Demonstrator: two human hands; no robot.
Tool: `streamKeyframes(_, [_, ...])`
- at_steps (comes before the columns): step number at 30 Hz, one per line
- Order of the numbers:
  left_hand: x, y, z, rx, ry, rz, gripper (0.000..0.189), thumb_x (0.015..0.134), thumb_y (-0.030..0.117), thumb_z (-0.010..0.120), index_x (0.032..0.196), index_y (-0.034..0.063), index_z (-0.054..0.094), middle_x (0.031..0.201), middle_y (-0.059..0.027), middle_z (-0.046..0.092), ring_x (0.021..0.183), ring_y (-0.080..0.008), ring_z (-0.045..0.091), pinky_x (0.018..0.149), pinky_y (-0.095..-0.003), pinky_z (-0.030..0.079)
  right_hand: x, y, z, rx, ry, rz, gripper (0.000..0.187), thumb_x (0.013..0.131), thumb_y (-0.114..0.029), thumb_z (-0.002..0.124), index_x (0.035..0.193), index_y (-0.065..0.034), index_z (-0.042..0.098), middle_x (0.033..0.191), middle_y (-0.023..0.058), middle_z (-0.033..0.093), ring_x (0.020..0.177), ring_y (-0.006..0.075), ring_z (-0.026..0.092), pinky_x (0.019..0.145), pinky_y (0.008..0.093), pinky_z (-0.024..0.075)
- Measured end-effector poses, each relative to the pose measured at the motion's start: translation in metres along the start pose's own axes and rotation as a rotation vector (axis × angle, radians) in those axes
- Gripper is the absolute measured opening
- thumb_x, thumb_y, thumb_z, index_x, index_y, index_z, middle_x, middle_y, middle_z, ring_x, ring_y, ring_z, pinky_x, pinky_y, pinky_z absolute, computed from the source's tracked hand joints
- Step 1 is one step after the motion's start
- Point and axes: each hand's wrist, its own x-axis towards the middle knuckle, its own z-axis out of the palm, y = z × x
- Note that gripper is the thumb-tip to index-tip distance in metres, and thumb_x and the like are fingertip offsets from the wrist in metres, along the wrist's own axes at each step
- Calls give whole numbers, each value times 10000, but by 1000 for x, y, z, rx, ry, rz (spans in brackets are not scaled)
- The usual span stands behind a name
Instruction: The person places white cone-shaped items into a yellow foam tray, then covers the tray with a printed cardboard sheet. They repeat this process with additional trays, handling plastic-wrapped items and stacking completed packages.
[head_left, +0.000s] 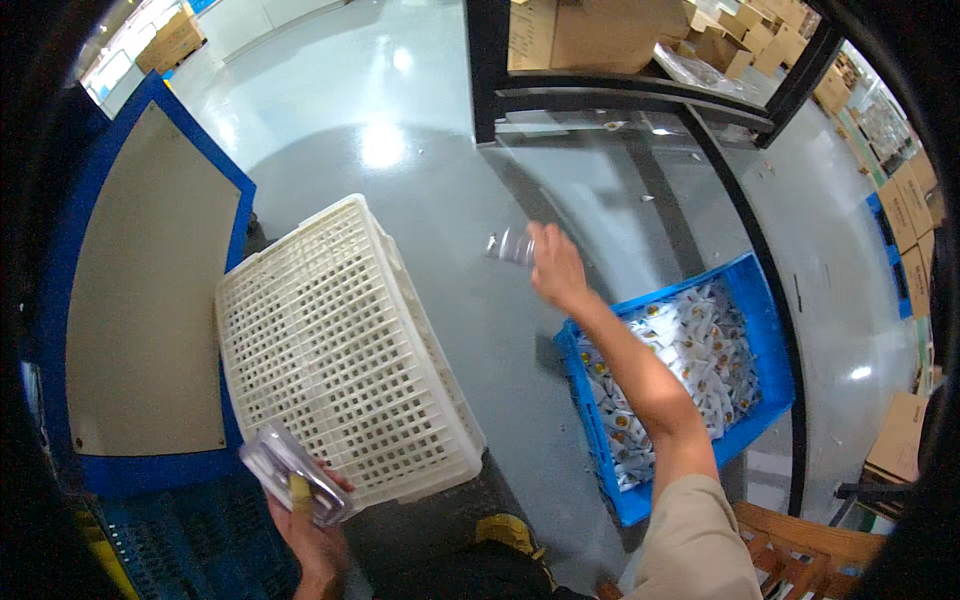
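Observation:
My left hand (311, 525) holds a stack of clear plastic trays (292, 469) at the near left corner of a white perforated plastic crate (330, 352); something yellowish covers the thumb. Stretched forward over the floor, my right hand (556, 266) grips a clear plastic piece (511, 246), blurred, its exact shape hard to tell. Under my right forearm is a blue plastic crate (772, 345) holding many small white wrapped packets (701, 337) with orange and yellow marks. The white crate lies between my left hand and the blue crate.
A blue-framed panel (154, 300) stands at the left. A black metal frame (637, 86) is ahead at the right, with cardboard boxes (600, 34) behind it. More cartons (911, 210) line the far right. A wooden stool or chair (810, 536) is near right.

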Motion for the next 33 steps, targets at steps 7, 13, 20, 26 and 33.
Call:
streamKeyframes(7, [-14,-24,-37,-13,-53,-23,436,972,214,582,1313,15,399,1049,-174,606,832,-281,668,693,-425,578,46,21,92,-313,-442,37,589,806,-203,697,1314,-27,458,1273,200,489,1226,359,482,977,560,434])
streamKeyframes(13, [-27,-39,-63,-5,-157,-104,451,964,183,597,1325,22,381,1057,-199,609,835,-306,682,689,-442,594,35,13,104,-280,-576,189,720,697,-240,820,1298,-34,481,1276,191,514,1217,366,504,986,549,446])
streamKeyframes(20, [-54,-25,-83,30,-246,-115,514,961,209,600,1351,-3,341,1066,-226,602,873,-348,676,740,-491,585,3,6,98,-271,-576,208,869,582,-271,911,1316,-55,498,1297,183,551,1235,347,522,945,452,501])
streamKeyframes(26, [-70,-13,-130,-54,-182,-116,572,936,258,633,1365,12,346,1062,-218,605,881,-344,674,730,-502,588,-16,-17,76,-68,-425,311,621,656,-257,798,1159,-19,522,1036,196,679,993,360,664,851,456,537])
streamKeyframes(33, [-97,26,-191,-52,-47,-248,382,943,174,614,1272,-8,542,1089,-156,655,918,-271,672,772,-420,580,-27,-124,-27,860,-201,565,469,710,-327,805,1003,6,652,873,143,694,734,220,678,622,362,547])
